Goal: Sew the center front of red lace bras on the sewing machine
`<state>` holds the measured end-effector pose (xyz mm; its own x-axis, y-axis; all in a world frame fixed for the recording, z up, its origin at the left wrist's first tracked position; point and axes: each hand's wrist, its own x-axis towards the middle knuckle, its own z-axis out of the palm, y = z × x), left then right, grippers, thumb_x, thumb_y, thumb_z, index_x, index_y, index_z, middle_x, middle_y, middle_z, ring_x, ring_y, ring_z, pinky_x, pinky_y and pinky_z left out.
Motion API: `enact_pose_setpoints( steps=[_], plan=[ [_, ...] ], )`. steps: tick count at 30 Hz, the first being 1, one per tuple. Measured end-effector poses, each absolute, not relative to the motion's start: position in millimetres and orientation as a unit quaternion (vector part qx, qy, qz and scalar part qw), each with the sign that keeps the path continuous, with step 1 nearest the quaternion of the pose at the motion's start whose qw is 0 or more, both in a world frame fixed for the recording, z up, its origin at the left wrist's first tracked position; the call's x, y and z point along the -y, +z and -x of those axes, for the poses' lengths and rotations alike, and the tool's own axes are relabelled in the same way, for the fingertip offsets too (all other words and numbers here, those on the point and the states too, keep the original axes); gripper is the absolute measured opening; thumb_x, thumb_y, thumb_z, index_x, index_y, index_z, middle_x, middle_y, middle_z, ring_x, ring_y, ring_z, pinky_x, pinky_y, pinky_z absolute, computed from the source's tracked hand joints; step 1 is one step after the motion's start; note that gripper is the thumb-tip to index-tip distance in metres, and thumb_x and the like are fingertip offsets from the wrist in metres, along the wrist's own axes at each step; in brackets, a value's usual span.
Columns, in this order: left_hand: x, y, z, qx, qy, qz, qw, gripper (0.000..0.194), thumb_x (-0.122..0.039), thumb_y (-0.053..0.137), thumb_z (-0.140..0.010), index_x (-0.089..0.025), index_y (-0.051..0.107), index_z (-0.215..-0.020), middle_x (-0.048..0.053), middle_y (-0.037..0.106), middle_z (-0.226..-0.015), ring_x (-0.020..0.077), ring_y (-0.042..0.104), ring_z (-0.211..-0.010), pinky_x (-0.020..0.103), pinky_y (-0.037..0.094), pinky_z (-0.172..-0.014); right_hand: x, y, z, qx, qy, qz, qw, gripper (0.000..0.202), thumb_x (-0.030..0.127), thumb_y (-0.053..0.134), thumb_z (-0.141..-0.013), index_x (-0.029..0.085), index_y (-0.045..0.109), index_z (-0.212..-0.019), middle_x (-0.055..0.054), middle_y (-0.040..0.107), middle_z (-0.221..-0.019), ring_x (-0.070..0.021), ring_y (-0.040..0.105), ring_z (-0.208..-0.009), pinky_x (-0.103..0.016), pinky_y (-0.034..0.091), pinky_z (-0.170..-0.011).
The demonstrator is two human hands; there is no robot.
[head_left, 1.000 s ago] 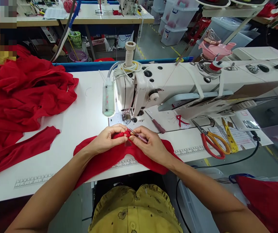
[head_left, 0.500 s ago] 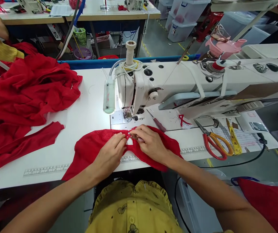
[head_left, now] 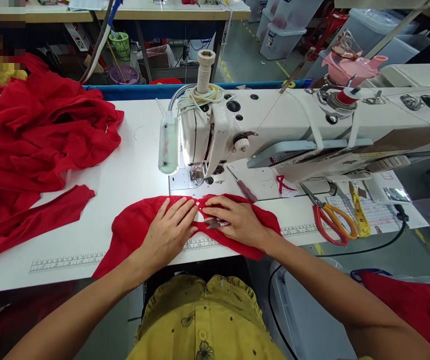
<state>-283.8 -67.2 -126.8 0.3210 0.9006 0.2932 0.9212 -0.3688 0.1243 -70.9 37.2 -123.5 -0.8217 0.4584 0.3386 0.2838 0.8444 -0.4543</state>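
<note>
A red lace-like garment piece lies spread on the white table in front of the sewing machine, with a small gap at its middle. My left hand rests flat on the cloth left of that gap, fingers stretched out. On the other side, my right hand presses the cloth with its fingertips. Thread snips are tucked in the right palm, their metal blades poking out toward the gap. The sewing machine stands just beyond the cloth, its needle area above the gap.
A heap of red fabric covers the table's left side. To the right lie orange-and-red scissors, a yellow tape measure and a seam ripper-like tool. A printed ruler runs along the front edge. Another person's yellow sleeve shows far left.
My left hand has gone from pinching the cloth near the gap to lying flat on it. My right fingers have straightened, and the snips' blades now show.
</note>
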Motion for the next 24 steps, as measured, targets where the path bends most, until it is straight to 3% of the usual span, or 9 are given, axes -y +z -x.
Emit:
enact_pose_setpoints(
  steps=[4, 11, 24],
  plan=[
    [71.7, -129.0, 285.1, 0.577, -0.158, 0.801, 0.024, 0.042, -0.031, 0.045, -0.104, -0.013, 0.052, -0.141, 0.012, 0.056, -0.146, 0.0300, 0.050, -0.136, 0.054, 0.035, -0.117, -43.0, -125.4, 69.7, 0.936, 0.184, 0.193, 0.230, 0.024, 0.022, 0.058, -0.097, 0.021, 0.066, -0.119, -0.007, 0.067, -0.131, -0.0190, 0.068, -0.112, -0.028, 0.061, -0.079],
    [71.3, -125.2, 289.9, 0.592, -0.156, 0.791, -0.009, 0.043, -0.032, 0.044, -0.104, -0.013, 0.049, -0.143, 0.013, 0.053, -0.148, 0.0311, 0.046, -0.139, 0.060, 0.032, -0.117, -52.9, -120.8, 71.3, 0.957, 0.129, 0.188, 0.178, 0.040, 0.049, 0.062, -0.095, 0.020, 0.065, -0.121, -0.006, 0.065, -0.135, -0.0199, 0.069, -0.110, -0.027, 0.060, -0.071],
    [69.8, -124.6, 293.3, 0.593, -0.157, 0.789, -0.029, 0.041, -0.030, 0.046, -0.103, -0.018, 0.050, -0.143, 0.013, 0.052, -0.149, 0.0306, 0.045, -0.140, 0.060, 0.030, -0.119, -50.3, -116.8, 71.0, 0.964, 0.117, 0.207, 0.120, 0.044, 0.047, 0.064, -0.092, 0.026, 0.062, -0.131, -0.005, 0.060, -0.142, -0.0226, 0.068, -0.109, -0.026, 0.053, -0.057]
  ],
)
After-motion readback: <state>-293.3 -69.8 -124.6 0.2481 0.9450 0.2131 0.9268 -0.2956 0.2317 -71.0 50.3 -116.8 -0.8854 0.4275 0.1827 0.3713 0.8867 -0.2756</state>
